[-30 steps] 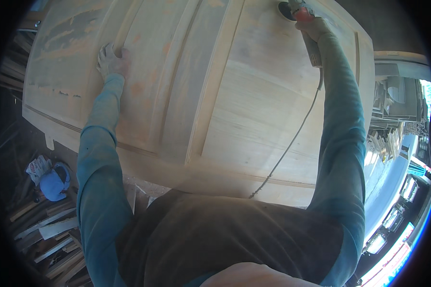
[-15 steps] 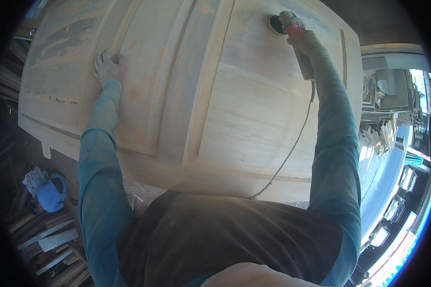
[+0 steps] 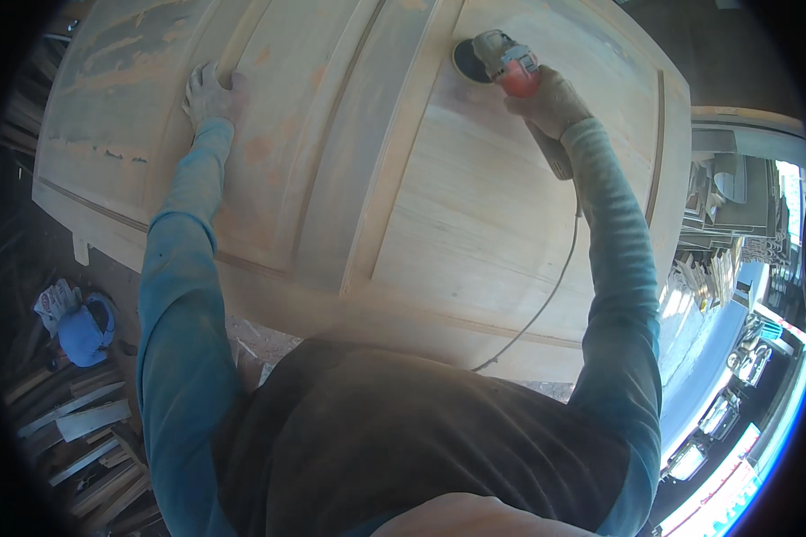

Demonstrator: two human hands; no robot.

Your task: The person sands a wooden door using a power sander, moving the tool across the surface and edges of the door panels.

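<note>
Left hand (image 3: 210, 94): spread flat on the wooden door panel (image 3: 439, 224) — bracing it steady.
Right hand (image 3: 546, 100): clenched around the orange sander (image 3: 501, 61), disc pressed on the wood.
Cord (image 3: 546, 295): trails back, clear of the disc.

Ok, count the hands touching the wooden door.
1: the left hand lies flat on the wooden door, upper left. The right hand grips the disc sander, whose disc meets the wood.
</note>
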